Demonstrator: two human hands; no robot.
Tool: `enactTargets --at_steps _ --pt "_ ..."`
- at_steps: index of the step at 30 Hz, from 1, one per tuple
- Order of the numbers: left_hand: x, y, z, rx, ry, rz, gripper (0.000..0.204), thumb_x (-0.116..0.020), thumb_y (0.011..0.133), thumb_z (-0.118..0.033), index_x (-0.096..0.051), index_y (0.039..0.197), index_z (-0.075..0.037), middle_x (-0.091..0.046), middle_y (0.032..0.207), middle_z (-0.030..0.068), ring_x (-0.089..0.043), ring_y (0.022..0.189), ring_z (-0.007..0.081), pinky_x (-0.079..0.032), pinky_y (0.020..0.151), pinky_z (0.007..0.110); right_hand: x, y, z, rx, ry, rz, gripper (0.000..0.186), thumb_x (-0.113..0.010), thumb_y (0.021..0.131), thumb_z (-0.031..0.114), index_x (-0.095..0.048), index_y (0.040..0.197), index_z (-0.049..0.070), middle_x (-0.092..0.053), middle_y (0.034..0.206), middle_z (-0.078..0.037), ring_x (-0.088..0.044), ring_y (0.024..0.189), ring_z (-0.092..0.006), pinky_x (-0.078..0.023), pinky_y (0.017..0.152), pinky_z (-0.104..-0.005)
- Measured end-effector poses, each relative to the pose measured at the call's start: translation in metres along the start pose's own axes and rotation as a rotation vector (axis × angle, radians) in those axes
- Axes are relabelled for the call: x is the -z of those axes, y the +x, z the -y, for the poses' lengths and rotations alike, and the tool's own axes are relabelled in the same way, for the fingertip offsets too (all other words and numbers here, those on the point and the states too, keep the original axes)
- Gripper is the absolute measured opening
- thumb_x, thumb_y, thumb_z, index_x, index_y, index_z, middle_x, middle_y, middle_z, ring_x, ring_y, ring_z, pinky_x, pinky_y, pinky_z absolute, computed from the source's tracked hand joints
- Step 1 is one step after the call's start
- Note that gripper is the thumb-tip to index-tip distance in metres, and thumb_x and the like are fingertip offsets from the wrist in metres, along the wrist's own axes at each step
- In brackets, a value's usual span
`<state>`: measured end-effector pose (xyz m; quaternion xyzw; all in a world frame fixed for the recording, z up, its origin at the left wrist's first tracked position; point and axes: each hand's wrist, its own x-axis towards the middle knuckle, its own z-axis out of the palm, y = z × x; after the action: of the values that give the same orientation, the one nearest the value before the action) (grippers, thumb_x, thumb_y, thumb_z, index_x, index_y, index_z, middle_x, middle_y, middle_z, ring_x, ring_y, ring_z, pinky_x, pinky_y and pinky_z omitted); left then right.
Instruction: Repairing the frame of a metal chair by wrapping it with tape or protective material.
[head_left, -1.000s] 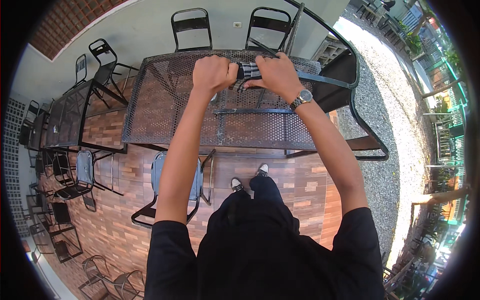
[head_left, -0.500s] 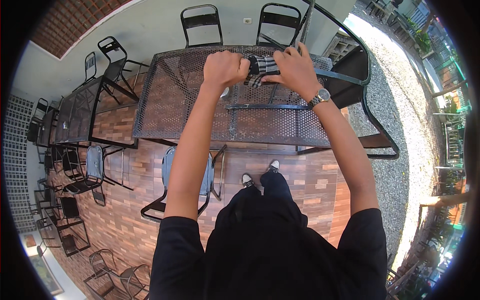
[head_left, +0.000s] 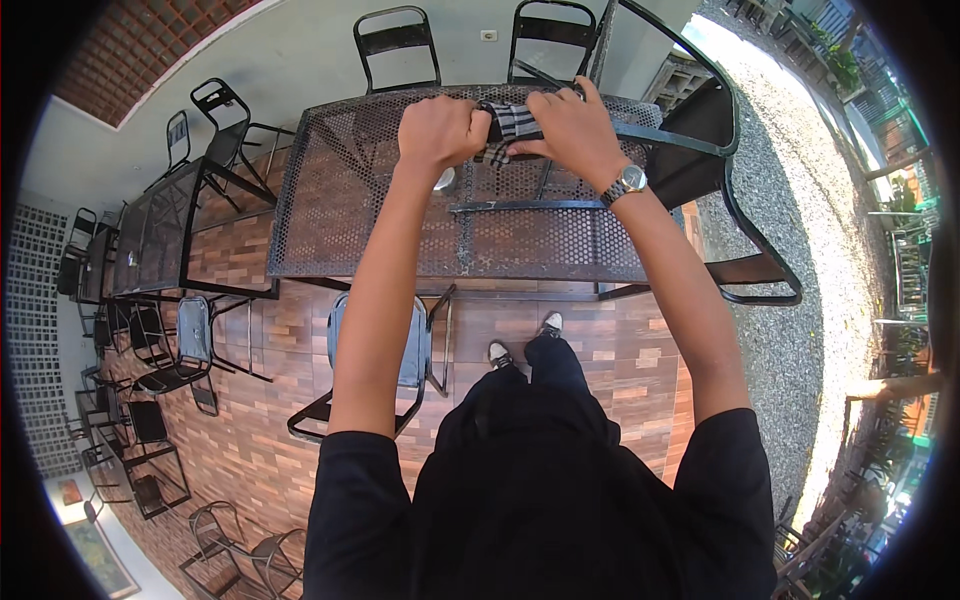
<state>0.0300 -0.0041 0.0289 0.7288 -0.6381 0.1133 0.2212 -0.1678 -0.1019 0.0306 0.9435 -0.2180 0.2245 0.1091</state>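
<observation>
A metal chair (head_left: 726, 150) with a black frame lies tipped on its side across the right end of the perforated metal table (head_left: 330, 235). Its grey legs reach left over the tabletop. My left hand (head_left: 438, 132) makes a fist in line with the upper leg, apparently around its end, which the fingers hide. A black-and-white checked cloth (head_left: 516, 122) is wrapped around that leg, right beside the fist. My right hand (head_left: 575, 132) is closed over the cloth, thumb below and fingers above. The lower leg (head_left: 530, 206) is bare above the table.
A small whitish round thing (head_left: 446, 179) is on the table by my left wrist. Two black chairs (head_left: 395, 40) stand behind the table, against the wall. A grey-seated chair (head_left: 412, 350) is at its near side. More tables and chairs fill the left; gravel (head_left: 775, 260) lies right.
Both hands, with the cloth, have shifted slightly left in the picture. The whole view has also moved a little. Both hands keep their hold.
</observation>
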Motion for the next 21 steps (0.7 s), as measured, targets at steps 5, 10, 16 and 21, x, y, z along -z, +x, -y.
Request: enactTargets --at_steps 5,10,16,21 --pt "0.000 0.002 -0.006 0.039 0.015 -0.024 0.038 -0.049 0.087 -0.032 -0.073 0.071 -0.007 -0.068 0.070 0.0235 -0.069 0.066 0.0437 -0.056 0.065 0.053 0.000 0.000 0.000 -0.028 -0.008 -0.012 0.066 -0.079 0.074 0.063 -0.065 0.103 0.006 -0.074 0.091 -0.009 -0.070 0.099 -0.0280 -0.039 0.114 -0.0518" --pt "-0.005 0.004 -0.007 0.064 0.052 0.014 0.044 -0.048 0.087 -0.035 -0.076 0.070 -0.005 -0.069 0.071 0.0234 -0.069 0.064 0.0425 -0.057 0.065 0.052 -0.008 0.011 0.014 -0.055 0.033 0.000 0.063 -0.086 0.069 0.057 -0.066 0.099 0.006 -0.075 0.093 -0.010 -0.071 0.096 -0.0289 -0.037 0.115 -0.0515" --pt "0.002 0.003 -0.002 -0.009 0.060 0.067 0.044 -0.049 0.087 -0.037 -0.077 0.073 -0.006 -0.070 0.070 0.0213 -0.070 0.063 0.0405 -0.057 0.063 0.051 -0.006 0.005 0.012 -0.025 0.026 -0.019 0.065 -0.080 0.073 0.064 -0.066 0.103 0.008 -0.074 0.092 -0.008 -0.070 0.096 -0.0278 -0.040 0.109 -0.0504" --pt "0.004 0.002 0.006 -0.054 0.018 0.067 0.042 -0.049 0.087 -0.036 -0.077 0.078 -0.007 -0.070 0.071 0.0205 -0.069 0.064 0.0398 -0.057 0.063 0.050 0.002 -0.002 -0.007 -0.006 -0.067 -0.019 0.072 -0.076 0.072 0.072 -0.066 0.100 0.007 -0.072 0.087 -0.008 -0.068 0.099 -0.0279 -0.034 0.118 -0.0542"
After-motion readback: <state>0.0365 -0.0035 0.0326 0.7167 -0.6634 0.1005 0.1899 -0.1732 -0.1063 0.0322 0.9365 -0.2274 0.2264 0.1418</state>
